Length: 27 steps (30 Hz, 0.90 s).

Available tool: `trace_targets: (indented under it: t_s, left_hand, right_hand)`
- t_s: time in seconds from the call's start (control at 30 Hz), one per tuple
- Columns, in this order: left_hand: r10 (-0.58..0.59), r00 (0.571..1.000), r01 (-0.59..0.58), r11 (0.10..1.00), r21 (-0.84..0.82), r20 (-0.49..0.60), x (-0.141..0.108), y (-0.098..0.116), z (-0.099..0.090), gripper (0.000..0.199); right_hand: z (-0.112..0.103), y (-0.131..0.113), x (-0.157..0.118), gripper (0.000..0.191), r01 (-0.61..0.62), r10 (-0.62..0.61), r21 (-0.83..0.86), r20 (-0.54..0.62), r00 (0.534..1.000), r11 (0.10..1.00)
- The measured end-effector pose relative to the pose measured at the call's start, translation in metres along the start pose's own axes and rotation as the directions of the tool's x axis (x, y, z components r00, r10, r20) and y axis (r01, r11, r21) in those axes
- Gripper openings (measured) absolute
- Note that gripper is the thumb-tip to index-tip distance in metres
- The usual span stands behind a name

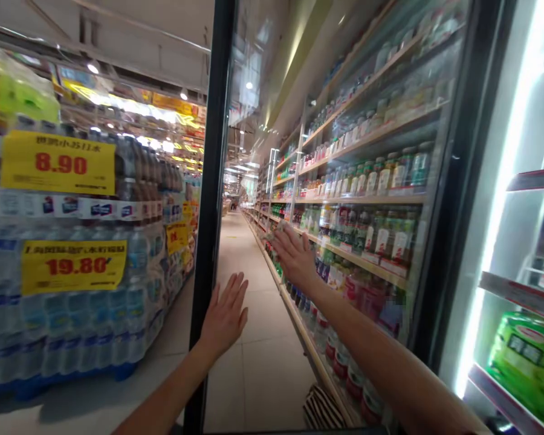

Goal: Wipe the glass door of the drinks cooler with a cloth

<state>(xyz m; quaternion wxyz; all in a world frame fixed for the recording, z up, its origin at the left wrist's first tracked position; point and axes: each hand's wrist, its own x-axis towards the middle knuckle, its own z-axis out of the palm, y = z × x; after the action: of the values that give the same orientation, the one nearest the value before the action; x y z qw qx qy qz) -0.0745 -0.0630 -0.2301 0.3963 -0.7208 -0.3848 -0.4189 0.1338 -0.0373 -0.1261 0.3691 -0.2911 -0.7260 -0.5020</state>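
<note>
A glass cooler door (263, 338) with a black frame stands swung out before me. My left hand (224, 314) is spread with fingers up, flat at the glass just right of the frame's left upright (207, 211). Farther up and to the right, my right hand (294, 257) reaches out with its fingers stretched, at or close to the glass. A pale blur lies by its fingertips; I cannot make out whether that is a thin cloth or a reflection. Whether either palm presses on the pane is hard to tell.
Shelves of bottled drinks (390, 172) show in the glass. Lit cooler shelves with a green pack (528, 362) are at right. Stacked bottled water (81, 320) with yellow price signs (57, 163) stands left. Something striped (324, 408) shows low down. A tiled aisle (236, 241) runs back.
</note>
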Motion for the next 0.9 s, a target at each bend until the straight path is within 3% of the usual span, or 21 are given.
trace_targets:
  t_s: [0.1,0.23,0.3,0.37,0.43,0.53,0.67,0.77,0.83,0.9]
  left_hand:
    - [-0.017,0.999,0.017,1.000,0.004,0.027,-0.009,0.001,-0.002,0.054]
    - [-0.010,0.999,0.010,1.000,0.003,0.051,-0.025,-0.002,-0.004,0.052]
    - [-0.012,0.998,0.012,1.000,0.000,0.063,-0.030,-0.003,-0.004,0.053]
    - [-0.012,0.997,0.011,1.000,0.010,0.078,-0.034,-0.003,-0.005,0.053]
    - [-0.013,0.996,0.011,1.000,0.024,0.092,-0.037,-0.001,-0.006,0.053]
    - [0.012,0.995,-0.016,0.999,0.040,0.102,-0.047,0.001,-0.007,0.051]
    - [0.070,0.992,-0.075,0.996,0.048,0.102,-0.063,-0.002,-0.010,0.049]
    - [0.093,0.989,-0.098,0.994,0.041,0.111,-0.069,-0.004,-0.013,0.048]
    - [0.095,0.989,-0.099,0.994,0.037,0.115,-0.069,-0.005,-0.015,0.049]
    - [0.082,0.991,-0.086,0.996,0.031,0.107,-0.065,-0.005,-0.016,0.049]
  right_hand:
    - [0.004,-0.010,0.006,0.037,-0.047,0.047,0.011,0.002,0.999,0.999]
    - [0.005,-0.029,-0.021,0.036,0.234,-0.240,0.078,0.065,0.969,0.969]
    - [0.006,-0.027,-0.013,0.035,0.303,-0.308,0.082,0.052,0.950,0.949]
    - [0.009,-0.022,0.015,0.035,0.251,-0.252,0.050,0.008,0.968,0.967]
    - [0.012,-0.020,0.051,0.036,0.117,-0.116,0.018,-0.036,0.993,0.993]
    - [0.019,-0.035,0.077,0.041,0.045,-0.046,0.028,0.021,0.999,0.999]
    - [0.026,-0.070,0.051,0.038,0.270,-0.277,0.078,0.088,0.957,0.960]
    - [0.028,-0.071,0.043,0.036,0.403,-0.413,0.104,0.109,0.904,0.909]
    - [0.028,-0.060,0.058,0.036,0.336,-0.344,0.094,0.100,0.934,0.937]
    - [0.027,-0.047,0.075,0.038,0.194,-0.200,0.078,0.080,0.977,0.978]
